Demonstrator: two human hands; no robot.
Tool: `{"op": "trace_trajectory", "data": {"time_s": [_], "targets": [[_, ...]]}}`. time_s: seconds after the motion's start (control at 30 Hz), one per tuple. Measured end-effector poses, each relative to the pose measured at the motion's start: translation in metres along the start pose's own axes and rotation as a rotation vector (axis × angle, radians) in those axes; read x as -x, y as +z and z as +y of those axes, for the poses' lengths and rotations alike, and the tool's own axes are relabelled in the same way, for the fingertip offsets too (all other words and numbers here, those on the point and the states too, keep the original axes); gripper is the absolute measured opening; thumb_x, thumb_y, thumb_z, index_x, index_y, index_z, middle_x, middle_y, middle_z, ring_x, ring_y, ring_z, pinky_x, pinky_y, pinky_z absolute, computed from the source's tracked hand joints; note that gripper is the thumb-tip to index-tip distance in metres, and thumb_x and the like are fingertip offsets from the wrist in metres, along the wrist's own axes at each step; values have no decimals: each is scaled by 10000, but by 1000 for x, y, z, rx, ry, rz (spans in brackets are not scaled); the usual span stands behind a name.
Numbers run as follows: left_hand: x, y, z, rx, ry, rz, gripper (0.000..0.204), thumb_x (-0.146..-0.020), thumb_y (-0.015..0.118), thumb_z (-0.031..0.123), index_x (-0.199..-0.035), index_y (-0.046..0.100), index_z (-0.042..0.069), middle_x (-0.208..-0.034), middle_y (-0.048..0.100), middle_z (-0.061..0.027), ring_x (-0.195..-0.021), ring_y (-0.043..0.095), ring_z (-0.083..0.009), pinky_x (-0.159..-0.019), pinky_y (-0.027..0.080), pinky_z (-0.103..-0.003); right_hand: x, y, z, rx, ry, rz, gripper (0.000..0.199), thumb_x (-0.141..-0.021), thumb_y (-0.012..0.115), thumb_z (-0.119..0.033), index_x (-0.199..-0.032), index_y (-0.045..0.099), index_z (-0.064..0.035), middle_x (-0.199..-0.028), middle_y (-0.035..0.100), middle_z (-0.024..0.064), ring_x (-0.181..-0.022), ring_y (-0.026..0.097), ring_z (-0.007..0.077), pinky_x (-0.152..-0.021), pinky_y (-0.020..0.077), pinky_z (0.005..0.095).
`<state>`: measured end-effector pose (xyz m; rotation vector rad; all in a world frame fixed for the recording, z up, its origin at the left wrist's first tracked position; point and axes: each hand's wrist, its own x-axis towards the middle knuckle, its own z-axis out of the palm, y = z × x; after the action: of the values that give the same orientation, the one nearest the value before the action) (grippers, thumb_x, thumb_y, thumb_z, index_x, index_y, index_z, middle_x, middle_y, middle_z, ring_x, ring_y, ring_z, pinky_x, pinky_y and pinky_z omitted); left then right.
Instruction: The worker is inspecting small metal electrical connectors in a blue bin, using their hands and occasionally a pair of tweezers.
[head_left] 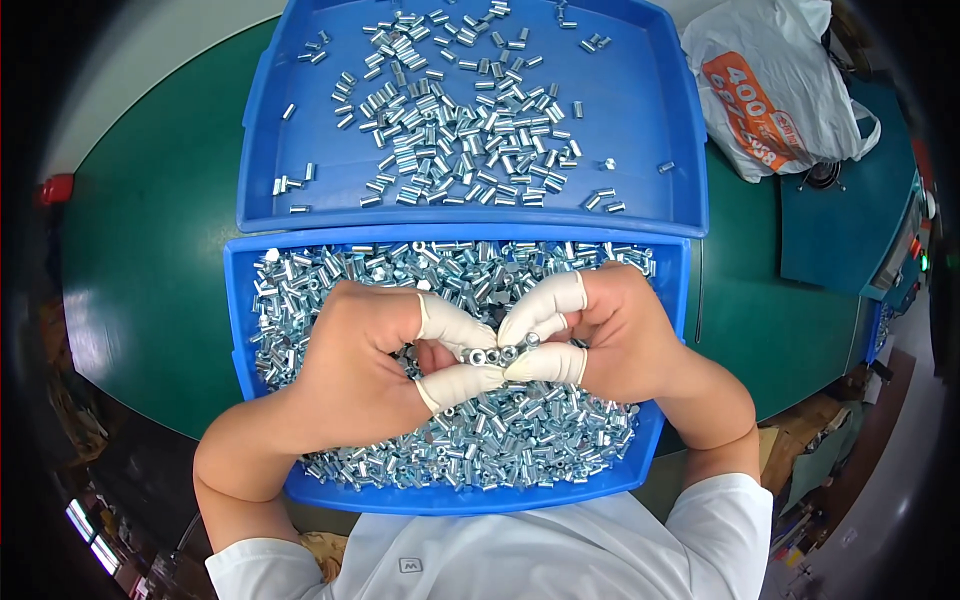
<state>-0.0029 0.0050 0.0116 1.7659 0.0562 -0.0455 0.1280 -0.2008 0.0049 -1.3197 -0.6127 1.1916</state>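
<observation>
My left hand (pixel 365 345) and my right hand (pixel 622 320) meet over the near blue tray (pixel 455 499), with white finger cots on thumbs and fingertips. Pinched between the fingertips of both is a short row of shiny rivet nuts (pixel 508 354), their round open ends facing me. The fingers partly cover the row. Beneath my hands the tray is heaped with loose rivet nuts (pixel 480 440) lying every way, some of them hidden by my hands and forearms.
A far blue tray (pixel 300 70) adjoins the near one, with rivet nuts (pixel 430 140) scattered thinly over its floor. Both rest on a green table (pixel 150 220). To the right are a white plastic bag (pixel 745 60) and a dark green machine (pixel 840 230). A red knob-like thing (pixel 57 188) is at far left.
</observation>
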Motion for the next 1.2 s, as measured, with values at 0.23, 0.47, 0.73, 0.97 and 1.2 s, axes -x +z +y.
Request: {"op": "trace_trajectory", "data": {"time_s": [0.23,0.47,0.73,0.97,1.2], "targets": [[3,2,0,79,-126,-7,249,-755,898,12,-970,775,39,-780,741,-43,-655,638,-65,-602,487,-233,0,-1,-1,-41,115,-20,219,-865,795,32,-1068,713,24,-968,750,69,-906,717,113,-803,591,271],[3,1,-2,99,-122,3,254,-767,889,-2,-988,769,34,-783,737,-36,-699,654,-64,-627,496,-231,-1,-3,3,-89,74,-24,211,-876,785,33,-1072,706,30,-975,748,81,-914,721,123,-809,592,273],[0,0,-2,123,-98,4,223,-806,851,-28,-1002,750,7,-865,752,-60,-753,693,-98,-671,543,-250,-5,-3,2,-91,38,-33,227,-897,756,34,-1112,682,35,-968,743,98,-920,740,162,-815,611,303],[-23,-4,-18,431,-139,186,453,-921,706,-64,-1351,565,-46,-1182,697,-134,-1044,684,-166,-909,560,-302,-28,-5,6,-131,-94,145,505,-972,665,-2,-1451,505,-6,-1179,708,147,-1077,714,222,-920,584,334],[-25,-6,-16,323,-16,364,655,-946,648,-57,-1544,386,-3,-1384,604,-175,-1236,599,-223,-1090,464,-365,-28,2,11,-91,-315,387,705,-984,648,-28,-1596,300,-58,-1502,509,216,-1250,636,284,-1029,522,375]]}}
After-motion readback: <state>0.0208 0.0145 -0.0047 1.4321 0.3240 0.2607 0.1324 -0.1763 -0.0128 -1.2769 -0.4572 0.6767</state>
